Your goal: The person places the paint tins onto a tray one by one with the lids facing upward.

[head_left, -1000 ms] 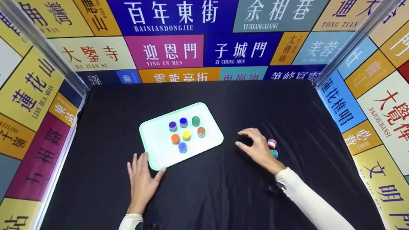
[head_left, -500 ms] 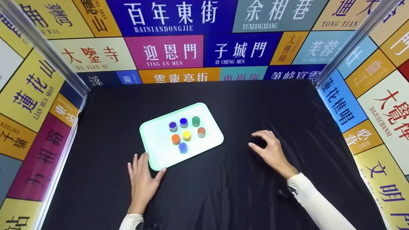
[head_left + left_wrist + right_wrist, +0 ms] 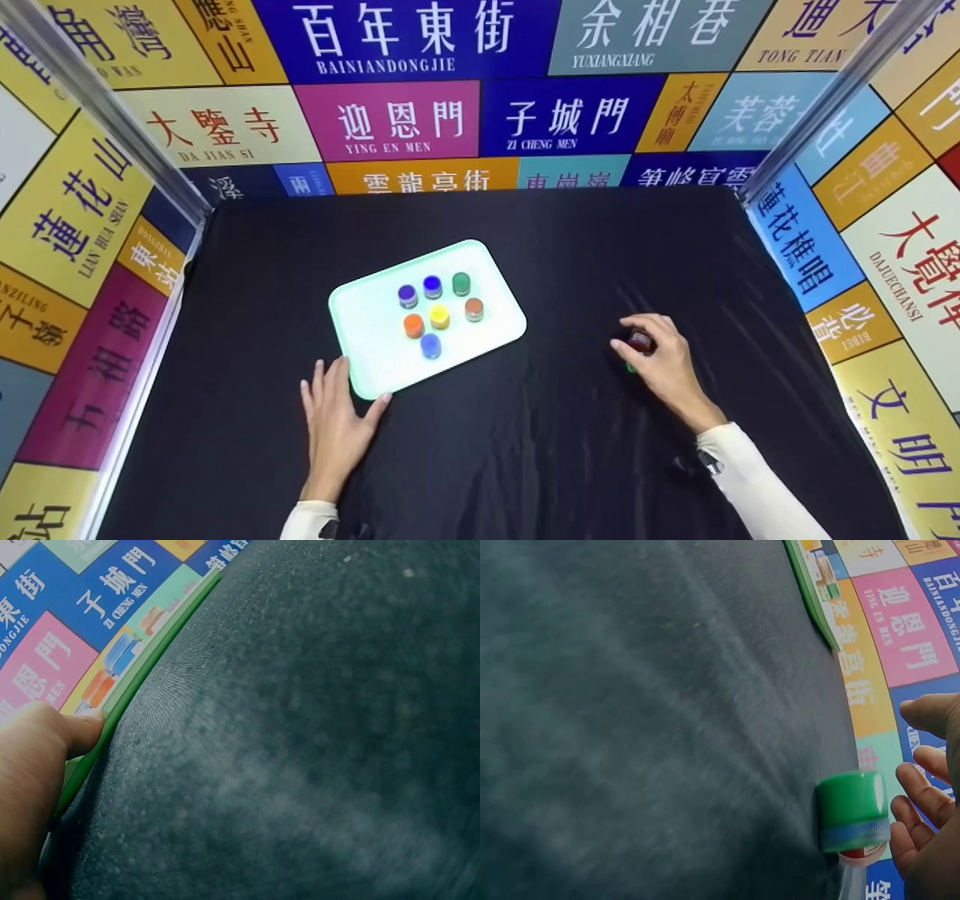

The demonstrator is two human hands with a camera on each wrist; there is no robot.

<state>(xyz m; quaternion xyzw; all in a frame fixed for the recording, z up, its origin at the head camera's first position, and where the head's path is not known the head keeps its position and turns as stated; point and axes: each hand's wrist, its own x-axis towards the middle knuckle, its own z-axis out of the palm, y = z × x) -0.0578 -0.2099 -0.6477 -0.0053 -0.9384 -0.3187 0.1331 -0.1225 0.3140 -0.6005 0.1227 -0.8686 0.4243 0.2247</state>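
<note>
My left hand (image 3: 335, 431) rests at the near left corner of a pale green tray (image 3: 367, 367), fingers straight along one edge and thumb on the other. In the left wrist view the thumb (image 3: 82, 731) touches the tray's green rim (image 3: 139, 671). My right hand (image 3: 664, 360) hovers at a dark red paint pot (image 3: 640, 340), thumb and fingers curved apart around it. Beside that pot is a green paint pot (image 3: 631, 367), mostly hidden by the hand. In the right wrist view the green pot (image 3: 853, 806) stands before the red one (image 3: 864, 851), with the fingers apart from both.
Several paint pots stand on the tray: purple (image 3: 407, 295), blue (image 3: 432, 286), green (image 3: 461, 283), orange (image 3: 413, 325), yellow (image 3: 439, 317), brown (image 3: 473, 309) and light blue (image 3: 430, 346). Black cloth (image 3: 525, 450) covers the table. Printed panels (image 3: 386, 120) wall it on three sides.
My right hand has moved right and a little toward me, from beside the tray to the two loose pots. The left hand and the tray have stayed put.
</note>
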